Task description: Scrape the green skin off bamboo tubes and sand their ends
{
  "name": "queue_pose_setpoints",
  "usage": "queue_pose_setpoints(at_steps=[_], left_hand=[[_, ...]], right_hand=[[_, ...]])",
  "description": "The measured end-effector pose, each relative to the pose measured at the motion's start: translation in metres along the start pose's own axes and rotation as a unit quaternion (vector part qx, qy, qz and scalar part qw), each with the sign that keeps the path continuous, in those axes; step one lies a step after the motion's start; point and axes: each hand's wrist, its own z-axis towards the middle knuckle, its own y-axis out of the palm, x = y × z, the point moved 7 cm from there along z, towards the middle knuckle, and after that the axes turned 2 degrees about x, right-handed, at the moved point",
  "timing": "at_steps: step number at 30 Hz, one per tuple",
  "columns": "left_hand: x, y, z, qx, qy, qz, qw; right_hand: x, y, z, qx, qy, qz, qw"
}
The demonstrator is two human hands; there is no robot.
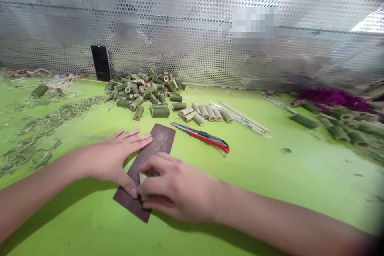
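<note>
A dark brown sheet of sandpaper (160,138) lies slantwise on the green tabletop. My left hand (115,156) is spread, its fingertips and thumb resting on the sheet's left edge. Over the sheet's lower half, my right hand (177,186) pinches a short pale bamboo piece (143,184), which appears to touch the sandpaper; the fingers hide most of it. A red utility knife (207,137) with its blade out lies just beyond the sheet. Several peeled bamboo pieces (211,113) sit behind the knife.
Green bamboo pieces (147,90) are heaped at the back, near a phone (101,63) standing against the perforated metal panel (192,60). Shavings (57,124) cover the left side. Bamboo sticks (244,117) lie right of centre. Larger bamboo tubes (339,133) and purple fibre (333,99) are at right.
</note>
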Motion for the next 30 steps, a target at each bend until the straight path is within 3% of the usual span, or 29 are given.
queue_pose_setpoints(at_steps=[2, 5, 7, 11, 12, 13, 16, 17, 18, 20, 22, 24, 27, 28, 30], left_hand=[[-0.001, 0.000, 0.000, 0.001, -0.004, -0.005, 1.000], [-0.005, 0.001, 0.000, 0.001, -0.023, -0.017, 1.000], [-0.005, 0.001, 0.001, 0.001, -0.018, -0.015, 1.000], [-0.001, 0.001, 0.002, 0.005, 0.004, 0.003, 1.000], [-0.001, 0.001, 0.001, 0.006, 0.000, 0.003, 1.000], [-0.002, 0.001, 0.001, 0.007, -0.006, 0.000, 1.000], [-0.005, 0.002, 0.001, 0.008, -0.019, -0.011, 1.000], [-0.005, 0.002, 0.001, 0.010, -0.015, -0.013, 1.000], [-0.004, 0.002, 0.000, 0.012, -0.006, -0.013, 1.000], [-0.001, 0.002, 0.000, 0.015, 0.013, -0.011, 1.000], [0.000, 0.001, 0.000, 0.015, 0.019, -0.008, 1.000], [-0.002, 0.001, 0.000, 0.013, 0.006, -0.010, 1.000], [-0.005, 0.001, -0.001, 0.011, -0.015, -0.014, 1.000], [-0.005, 0.001, -0.001, 0.010, -0.013, -0.011, 1.000], [-0.002, 0.000, -0.001, 0.009, 0.000, -0.005, 1.000]], right_hand=[[0.004, -0.001, 0.001, -0.008, -0.014, 0.022, 1.000], [0.034, -0.013, -0.002, 0.040, 0.181, -0.054, 0.981], [0.034, -0.014, -0.006, 0.053, 0.235, -0.093, 0.966], [-0.003, 0.005, 0.000, -0.021, -0.008, 0.001, 1.000], [-0.002, 0.004, 0.000, -0.024, -0.027, 0.019, 0.999], [0.006, 0.001, 0.000, -0.014, -0.005, 0.021, 1.000], [0.038, -0.012, -0.004, 0.055, 0.209, -0.056, 0.975], [0.039, -0.012, -0.007, 0.066, 0.246, -0.075, 0.964], [0.033, -0.009, -0.006, 0.060, 0.234, -0.073, 0.968], [0.007, 0.005, 0.000, 0.016, 0.102, -0.025, 0.994], [-0.008, 0.010, 0.001, -0.019, -0.009, 0.026, 0.999], [0.005, 0.004, 0.002, -0.009, 0.034, 0.023, 0.999], [0.035, -0.012, -0.004, 0.047, 0.233, -0.073, 0.969], [0.034, -0.013, -0.005, 0.051, 0.245, -0.091, 0.964], [0.016, -0.003, 0.000, 0.019, 0.147, -0.070, 0.986]])
